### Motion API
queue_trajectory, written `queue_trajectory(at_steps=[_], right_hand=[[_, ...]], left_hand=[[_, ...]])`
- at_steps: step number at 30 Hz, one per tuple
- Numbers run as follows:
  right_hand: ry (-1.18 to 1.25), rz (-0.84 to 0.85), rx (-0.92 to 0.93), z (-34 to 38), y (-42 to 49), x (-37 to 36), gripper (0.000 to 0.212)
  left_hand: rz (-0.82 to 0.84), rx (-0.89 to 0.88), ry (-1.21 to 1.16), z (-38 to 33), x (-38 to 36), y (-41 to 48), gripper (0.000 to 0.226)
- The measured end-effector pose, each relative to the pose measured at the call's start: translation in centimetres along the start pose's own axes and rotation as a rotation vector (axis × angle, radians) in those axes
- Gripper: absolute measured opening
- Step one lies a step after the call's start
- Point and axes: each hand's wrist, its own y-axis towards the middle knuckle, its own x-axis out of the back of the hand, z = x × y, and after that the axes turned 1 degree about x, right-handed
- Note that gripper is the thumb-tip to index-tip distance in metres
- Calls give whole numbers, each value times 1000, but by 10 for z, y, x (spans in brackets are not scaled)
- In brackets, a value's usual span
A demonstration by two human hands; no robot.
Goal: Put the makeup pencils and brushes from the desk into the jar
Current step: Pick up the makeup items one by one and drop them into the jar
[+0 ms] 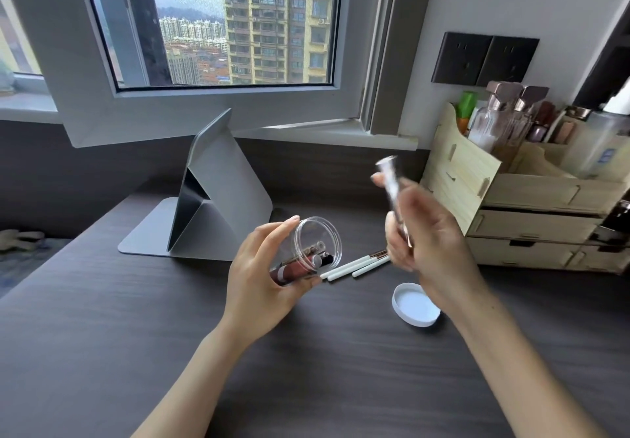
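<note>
We've got the clear plastic round jar (315, 245) in our left hand (262, 280), fingers wrapped round its body, mouth tipped toward the right w/ the jar lying nearly on its side above the dark wood-grain desk (102, 318). Inside: a reddish-brown tube and a couple of dark-capped sticks, already stowed.

Our right hand (426, 236) is closed on a slim white-handled makeup brush or pencil (392, 185), pinched approx. mid-shaft betw. thumb and fingers, one end pointing up and away. It's motion-blurred, so we can't tell which end is the tip.

Still on the desk: three thin white-handled makeup brushes w/ rose-gold ferrules (354, 265), lying side by side just right of the jar mouth; their far ends are hidden behind the right hand. The white round plastic lid (416, 304) sits upside down nearer us, apart from them.

Handling, as we judge it: these sticks look v. light and stiff, smooth-coated so prob. a bit slippery; a mid-shaft pinch should steer them fine. Best avoid gripping bristle ends, which are soft and would splay. The jar looks light, rigid, slick-walled; a full wrap round the body seems right. Tilted like this, contents could slide out if it's tipped further.
</note>
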Motion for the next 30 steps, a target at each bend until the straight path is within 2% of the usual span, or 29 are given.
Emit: queue_trajectory(at_steps=[3,5,7,9,11,12,15,17,19,22,23,24,26,28,30], right_hand=[[-620,37,125,4,-3,2,26],[-997,132,183,8,-4,2,25],[-1166,284,151,12,-2,1,36],[-1141,384,144,14,2,-4,35],[-1050,379,166,14,8,-13,15],[-1026,348,181,13,11,-18,12],[-1053,180,250,0,16,-30,26],[-1043,88,299,-10,14,-36,27],[-975,64,315,-21,7,-38,26],[-1006,101,370,-32,-4,-34,27],[-922,99,367,-35,-7,-28,27],[-799,59,345,-37,-7,-19,26],[-697,-163,269,-45,0,8,26],[-925,-360,103,-62,17,42,30],[-1223,-357,-123,-78,35,70,31]], left_hand=[[2,1,4,1,0,0,77],[1,-5,6,1,0,0,77],[4,-15,13,1,0,0,76],[7,-38,28,0,-1,0,75],[17,-70,45,1,-1,0,74],[23,-82,52,1,-1,0,74],[32,-92,55,1,-1,-1,76],[32,-91,46,1,-2,-1,76],[24,-87,40,1,-2,-1,75],[16,-89,55,3,-2,0,75],[13,-84,50,4,-2,0,75],[7,-77,41,4,-2,0,75],[-7,-64,27,4,-1,1,76],[-16,-59,25,5,-1,1,77],[-25,-55,15,5,-2,1,78]])
